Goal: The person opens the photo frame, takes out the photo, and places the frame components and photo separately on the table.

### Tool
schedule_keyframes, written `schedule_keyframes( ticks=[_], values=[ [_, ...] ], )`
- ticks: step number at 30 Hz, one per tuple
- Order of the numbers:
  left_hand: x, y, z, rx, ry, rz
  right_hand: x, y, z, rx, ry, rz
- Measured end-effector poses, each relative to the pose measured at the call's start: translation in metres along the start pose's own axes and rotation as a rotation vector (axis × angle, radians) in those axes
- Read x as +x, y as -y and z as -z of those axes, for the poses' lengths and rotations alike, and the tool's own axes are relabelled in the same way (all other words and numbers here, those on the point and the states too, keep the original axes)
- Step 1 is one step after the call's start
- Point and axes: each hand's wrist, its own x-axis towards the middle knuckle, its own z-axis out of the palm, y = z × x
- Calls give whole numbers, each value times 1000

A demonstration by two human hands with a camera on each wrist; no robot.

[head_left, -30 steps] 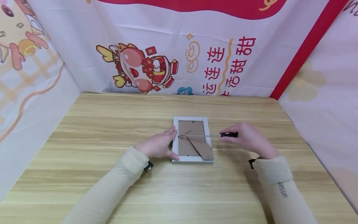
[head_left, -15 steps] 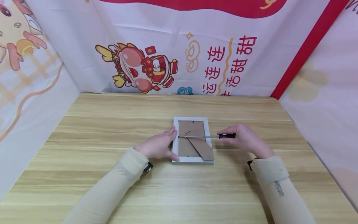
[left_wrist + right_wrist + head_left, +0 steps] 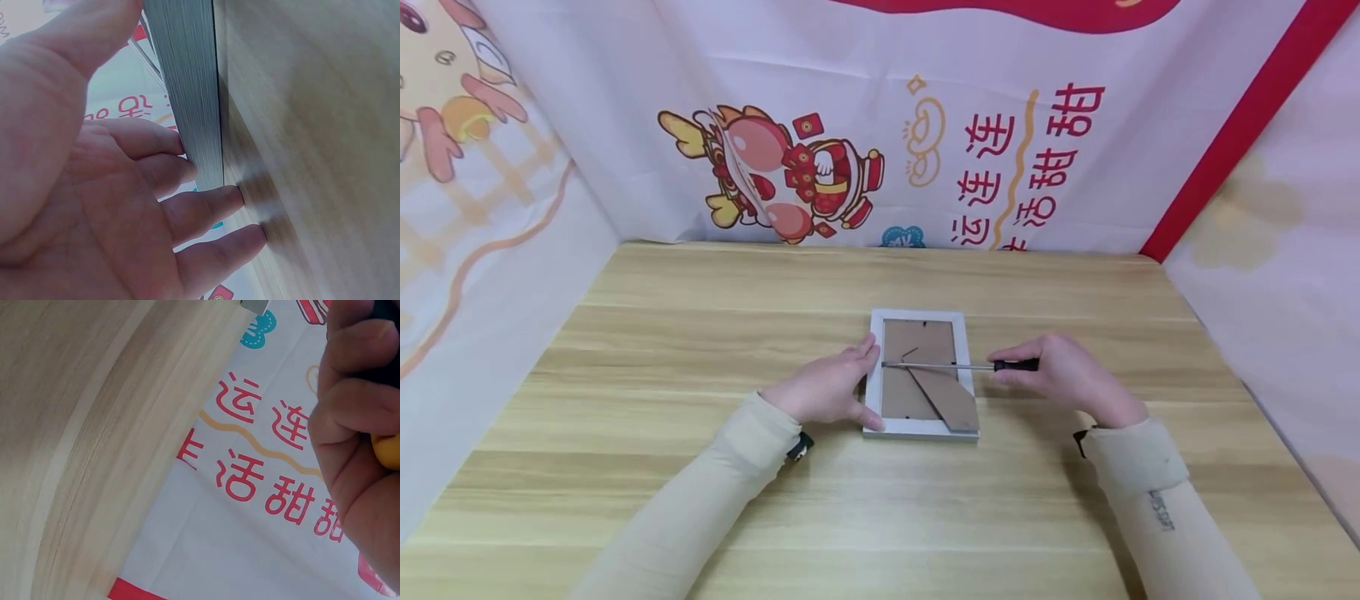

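In the head view a white picture frame [image 3: 919, 427] lies face down on the table, its brown backing board [image 3: 910, 400] showing. The stand leg [image 3: 951, 402] slants toward the lower right corner. My left hand [image 3: 827, 386] rests along the frame's left side, thumb on the near left corner; the left wrist view shows its fingers at the frame's side [image 3: 187, 87]. My right hand [image 3: 1071, 375] grips a screwdriver [image 3: 1017, 365] by its black handle, and a yellow end [image 3: 389, 452] appears in the right wrist view. Its shaft crosses the backing, the tip at the inner left edge near a small dark tab.
More small dark tabs [image 3: 924, 324] sit around the backing's edge. The wooden table [image 3: 737, 292] runs back to a printed cloth [image 3: 850, 67] with red characters and a cartoon figure. Further cloths [image 3: 1285, 333] flank both sides.
Relative to the frame, my right hand and the screwdriver have shifted slightly left, the tip staying at the left edge. My left hand keeps its place. The head view has moved a little.
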Motion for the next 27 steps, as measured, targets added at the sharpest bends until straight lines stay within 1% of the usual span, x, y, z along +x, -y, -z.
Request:
schedule_keyframes(
  ticks=[3,5,9,17,20,27],
  values=[
    [-3,1,4,-1,-3,-5,2,8,1,-16,28,-26],
    [-4,2,5,-1,-2,-3,3,14,2,-42,38,-20],
    [-5,2,7,0,-10,2,4,25,4,-119,19,28],
    [-2,-2,5,7,-14,10,2,41,10,-266,-36,134],
    [-1,-3,4,8,-10,9,4,53,16,-309,-31,165],
    [-1,-1,4,29,6,15,14,92,32,-407,26,166]
  ],
)
